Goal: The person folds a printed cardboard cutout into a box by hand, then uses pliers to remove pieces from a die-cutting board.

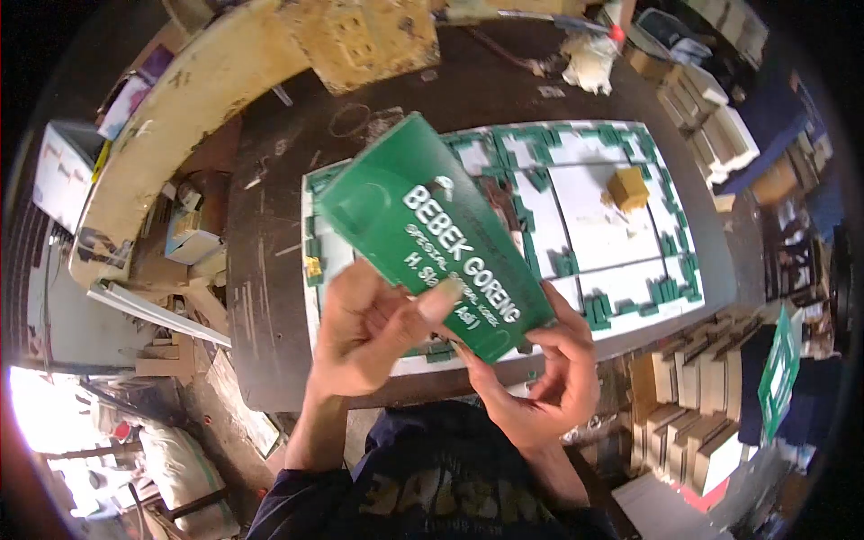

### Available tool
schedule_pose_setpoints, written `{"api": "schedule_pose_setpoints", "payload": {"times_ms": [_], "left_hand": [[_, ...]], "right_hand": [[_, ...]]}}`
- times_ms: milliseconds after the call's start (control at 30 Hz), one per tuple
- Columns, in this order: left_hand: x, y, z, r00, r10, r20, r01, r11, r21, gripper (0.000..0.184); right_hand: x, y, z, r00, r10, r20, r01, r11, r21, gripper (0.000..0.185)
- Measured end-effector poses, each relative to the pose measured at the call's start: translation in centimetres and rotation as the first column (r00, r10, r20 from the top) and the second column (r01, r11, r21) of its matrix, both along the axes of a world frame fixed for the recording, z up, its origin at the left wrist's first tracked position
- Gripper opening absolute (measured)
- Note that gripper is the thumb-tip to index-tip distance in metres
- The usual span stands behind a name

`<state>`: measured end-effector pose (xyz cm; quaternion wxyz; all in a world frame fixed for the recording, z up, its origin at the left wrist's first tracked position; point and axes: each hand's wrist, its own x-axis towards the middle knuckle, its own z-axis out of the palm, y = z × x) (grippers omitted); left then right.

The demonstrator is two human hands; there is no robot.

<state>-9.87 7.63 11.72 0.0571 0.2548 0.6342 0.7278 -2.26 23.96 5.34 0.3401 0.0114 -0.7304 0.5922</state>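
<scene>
A green printed carton [432,234] with white lettering "BEBEK GORENG" is held tilted above the dark table. My left hand [373,328] grips its lower left edge, the thumb lying on the printed face. At the carton's lower right corner, my right hand [544,378] pinches the edge between thumb and fingers. Behind the carton lies a white die board [594,216] edged with green pieces and crossed by dark lines. A yellow block [628,189] sits on the board's right part.
The dark table [270,225] lies under the board. A worn yellowish machine frame [180,99] curves along the far left. Stacked cartons [688,396] stand at the lower right, beside a green printed sheet [778,373]. A whitish crumpled bundle [589,63] is at the far edge.
</scene>
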Motion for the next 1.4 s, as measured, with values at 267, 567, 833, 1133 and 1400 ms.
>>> {"api": "schedule_pose_setpoints", "payload": {"times_ms": [267, 567, 833, 1133, 1400], "left_hand": [[0.6, -0.3, -0.2, 0.993, -0.052, 0.107, 0.04, 0.993, 0.112, 0.031], [0.7, -1.2, -0.3, 0.992, -0.069, 0.107, 0.059, 0.994, 0.087, 0.03], [0.8, -1.9, 0.1, 0.993, -0.057, 0.103, 0.053, 0.998, 0.046, 0.028], [0.7, -2.5, -0.6, 0.993, -0.059, 0.099, 0.054, 0.997, 0.046, 0.033], [1.5, -1.9, -3.2, 0.902, -0.223, 0.37, 0.186, 0.973, 0.135, 0.034]], "right_hand": [[-0.2, -0.6, -0.4, 0.993, -0.026, -0.119, 0.042, 0.99, 0.134, 0.06], [0.3, -1.9, -0.3, 0.998, -0.026, -0.062, 0.032, 0.996, 0.089, 0.063], [0.5, -2.4, -0.5, 0.999, -0.015, -0.044, 0.02, 0.993, 0.118, 0.062], [0.6, -2.6, -0.4, 0.999, 0.01, -0.03, -0.006, 0.991, 0.137, 0.063], [0.5, -2.7, 0.0, 0.984, 0.128, 0.12, -0.101, 0.972, -0.212, 0.057]]}}
